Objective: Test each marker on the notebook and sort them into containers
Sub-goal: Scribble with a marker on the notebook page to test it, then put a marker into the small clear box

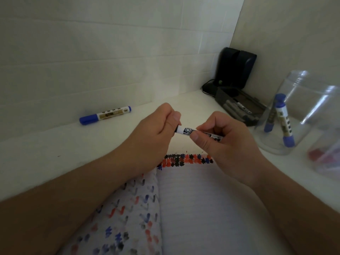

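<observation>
While both hands hold one marker (185,131) above the top edge of the notebook (193,199), I judge that I am at the cap step of a test. My left hand (156,129) has its fingers curled round the dark end of the marker, which I think is the cap, and my right hand (220,137) pinches the white barrel between thumb and fingers. So each grip is closed on the same marker; I cannot tell if the cap is going off or on.

Just below the two hands, the notebook page carries rows of black, red and blue marks, and the page to the left of it has many more, so I believe much testing is already done. To the right of my right hand, a clear jar (287,115) holds two blue markers (283,122). Beyond it, a second clear container (325,144) shows something red, but it is blurred. Well to the left of my left hand, one blue marker (105,115) lies on the bench (55,144), probably not sorted yet. Behind my right hand stands a dark tray (239,105) with more markers.
</observation>
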The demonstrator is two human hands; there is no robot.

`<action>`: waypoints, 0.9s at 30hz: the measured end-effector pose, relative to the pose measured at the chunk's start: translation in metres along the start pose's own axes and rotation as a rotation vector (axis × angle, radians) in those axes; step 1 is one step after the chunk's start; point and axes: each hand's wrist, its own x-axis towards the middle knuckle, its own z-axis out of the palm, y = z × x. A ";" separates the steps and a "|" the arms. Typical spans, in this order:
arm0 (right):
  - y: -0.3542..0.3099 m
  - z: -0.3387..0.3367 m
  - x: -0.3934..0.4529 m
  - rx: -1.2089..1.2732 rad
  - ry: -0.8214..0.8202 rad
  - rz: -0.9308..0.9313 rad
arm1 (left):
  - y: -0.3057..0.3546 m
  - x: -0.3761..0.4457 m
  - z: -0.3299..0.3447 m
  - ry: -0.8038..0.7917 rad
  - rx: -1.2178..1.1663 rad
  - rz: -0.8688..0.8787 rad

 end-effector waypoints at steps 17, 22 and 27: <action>0.027 -0.045 0.120 -0.638 0.333 0.427 | -0.021 -0.001 -0.001 -0.036 0.147 -0.021; 0.048 -0.055 0.135 -1.063 0.134 0.576 | -0.024 -0.001 0.001 -0.044 0.168 0.010; 0.056 -0.048 0.136 -1.121 -0.052 0.707 | -0.026 0.000 0.001 -0.060 0.174 0.007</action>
